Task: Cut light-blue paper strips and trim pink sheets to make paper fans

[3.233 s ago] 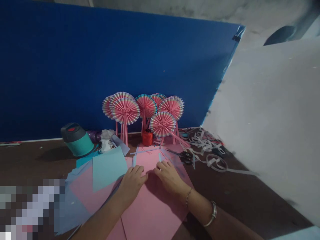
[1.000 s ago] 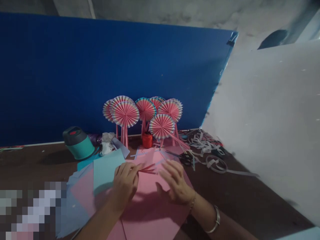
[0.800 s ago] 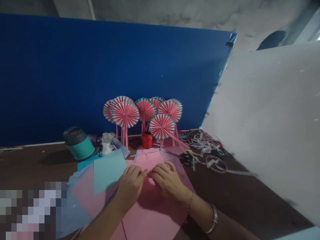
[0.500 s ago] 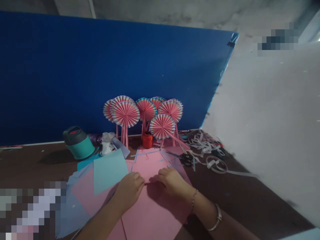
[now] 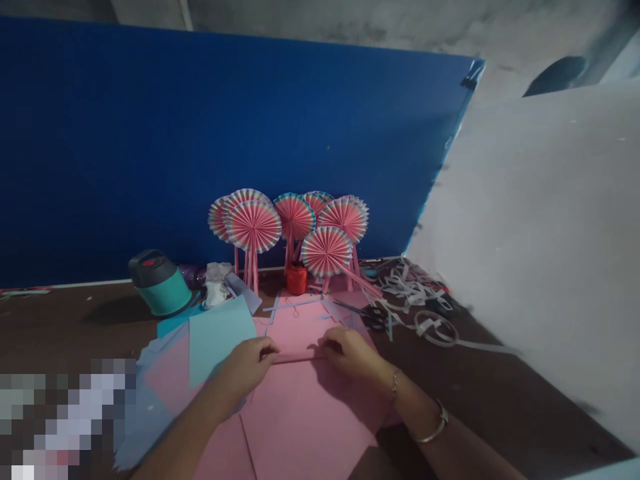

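Observation:
Both my hands press on a large pink paper sheet (image 5: 310,417) near the front of the table. My left hand (image 5: 244,365) and my right hand (image 5: 349,353) hold a narrow folded edge of pink paper (image 5: 295,357) between them, fingers curled over it. A light blue paper sheet (image 5: 221,340) lies just left of my left hand, over another pink sheet (image 5: 167,377). Several pleated pink paper fans on strip stems (image 5: 253,227) stand at the back, beyond my hands.
Black-handled scissors (image 5: 374,319) and curled paper scraps (image 5: 413,285) lie to the right. A teal flask (image 5: 159,283), a red spool (image 5: 297,281) and crumpled white material (image 5: 217,285) stand at the back. A blue board (image 5: 200,133) and a white board (image 5: 535,253) rise behind the brown table (image 5: 80,313).
My hands have moved from loose, separate positions to gripping a fold together. They now stand slightly farther apart, with the folded pink edge stretched between them. The view has shifted slightly.

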### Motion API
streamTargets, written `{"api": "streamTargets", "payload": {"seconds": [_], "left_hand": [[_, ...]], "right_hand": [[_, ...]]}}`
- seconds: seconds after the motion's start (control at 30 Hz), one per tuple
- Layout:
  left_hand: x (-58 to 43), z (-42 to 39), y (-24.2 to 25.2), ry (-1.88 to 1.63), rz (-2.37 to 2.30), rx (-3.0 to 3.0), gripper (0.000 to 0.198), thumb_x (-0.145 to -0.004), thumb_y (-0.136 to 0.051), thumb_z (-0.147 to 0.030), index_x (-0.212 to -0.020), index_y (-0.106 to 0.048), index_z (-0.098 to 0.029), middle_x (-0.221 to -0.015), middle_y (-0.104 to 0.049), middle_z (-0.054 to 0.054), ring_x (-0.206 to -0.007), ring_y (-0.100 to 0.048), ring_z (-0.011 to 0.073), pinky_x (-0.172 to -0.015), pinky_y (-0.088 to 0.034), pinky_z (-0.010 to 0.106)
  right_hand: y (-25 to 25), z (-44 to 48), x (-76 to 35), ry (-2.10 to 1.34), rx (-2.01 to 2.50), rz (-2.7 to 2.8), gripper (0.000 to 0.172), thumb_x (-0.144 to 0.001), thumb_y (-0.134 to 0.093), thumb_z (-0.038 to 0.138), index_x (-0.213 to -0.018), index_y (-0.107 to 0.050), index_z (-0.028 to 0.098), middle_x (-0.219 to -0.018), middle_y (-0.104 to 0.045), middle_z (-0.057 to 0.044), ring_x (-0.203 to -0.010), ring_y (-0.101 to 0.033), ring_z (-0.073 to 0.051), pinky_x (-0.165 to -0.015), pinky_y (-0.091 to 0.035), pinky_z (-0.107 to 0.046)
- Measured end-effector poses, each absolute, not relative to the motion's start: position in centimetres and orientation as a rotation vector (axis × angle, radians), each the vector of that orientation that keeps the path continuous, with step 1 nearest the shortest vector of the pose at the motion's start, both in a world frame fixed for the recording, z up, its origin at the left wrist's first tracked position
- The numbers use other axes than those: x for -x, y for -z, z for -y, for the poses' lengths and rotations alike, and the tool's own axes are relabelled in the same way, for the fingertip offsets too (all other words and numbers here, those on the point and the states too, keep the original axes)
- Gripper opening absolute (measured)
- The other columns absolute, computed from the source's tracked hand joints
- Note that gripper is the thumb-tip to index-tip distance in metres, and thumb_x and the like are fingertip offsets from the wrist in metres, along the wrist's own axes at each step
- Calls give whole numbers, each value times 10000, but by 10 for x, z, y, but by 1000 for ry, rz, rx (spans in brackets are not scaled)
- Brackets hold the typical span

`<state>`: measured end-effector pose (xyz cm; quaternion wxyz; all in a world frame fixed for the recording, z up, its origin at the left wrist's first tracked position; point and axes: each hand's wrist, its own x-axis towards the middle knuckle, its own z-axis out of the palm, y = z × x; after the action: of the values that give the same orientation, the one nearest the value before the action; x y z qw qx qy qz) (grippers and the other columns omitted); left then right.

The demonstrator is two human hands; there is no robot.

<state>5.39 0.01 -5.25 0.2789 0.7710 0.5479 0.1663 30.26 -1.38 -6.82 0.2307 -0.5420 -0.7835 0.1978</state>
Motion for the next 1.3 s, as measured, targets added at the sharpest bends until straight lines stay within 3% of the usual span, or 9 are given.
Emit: {"api": "streamTargets", "payload": {"seconds": [0.17, 0.33, 0.63, 1.07, 1.2, 1.3], "left_hand": [[-54, -4, 58, -539, -1455, -2033, 236, -782, -468, -206, -779, -705, -205, -883, -736, 38, -858, -655, 201, -782, -475, 295], [-56, -5, 63, -576, -1471, -2029, 242, -795, -459, -226, -786, -700, -203, -874, -719, 45, -862, -649, 200, -797, -482, 306], [-55, -6, 69, -520, -1488, -2064, 253, -828, -436, -240, -829, -685, -195, -895, -659, 59, -889, -620, 204, -816, -463, 326], [-58, 1, 64, -418, -1455, -2312, 263, -894, -396, -168, -830, -649, -197, -897, -640, 54, -912, -591, 199, -836, -439, 324], [-63, 7, 59, -252, -1495, -2565, 319, -897, -391, -100, -1018, -665, -211, -966, -627, 70, -964, -560, 228, -841, -417, 368], [-71, 15, 56, -147, -1420, -2779, 491, -862, -392, -11, -1217, -593, -285, -1029, -603, 63, -980, -536, 221, -815, -408, 359]], "right_hand": [[68, 12, -303, -621, 1480, 2083, 158, -823, -540, 84, -811, -682, 153, -819, -691, -50, -777, -601, -148, -697, -411, -222], [67, 10, -300, -576, 1531, 2086, 165, -803, -548, 70, -718, -667, 145, -745, -664, -47, -740, -575, -155, -666, -388, -231], [75, 7, -299, -607, 1562, 1994, 136, -821, -591, 189, -699, -631, 145, -651, -606, -16, -602, -484, -126, -556, -321, -225], [85, 8, -299, -486, 1562, 2039, 120, -811, -558, 127, -711, -615, 158, -705, -586, -18, -667, -496, -141, -611, -329, -240], [78, 15, -295, -349, 1606, 2160, 158, -815, -526, 66, -880, -640, 154, -908, -607, -66, -817, -528, -171, -699, -354, -263], [67, 21, -287, -123, 1624, 2309, 220, -834, -533, 73, -1000, -633, 176, -1060, -581, -96, -965, -491, -219, -791, -337, -315]]}}
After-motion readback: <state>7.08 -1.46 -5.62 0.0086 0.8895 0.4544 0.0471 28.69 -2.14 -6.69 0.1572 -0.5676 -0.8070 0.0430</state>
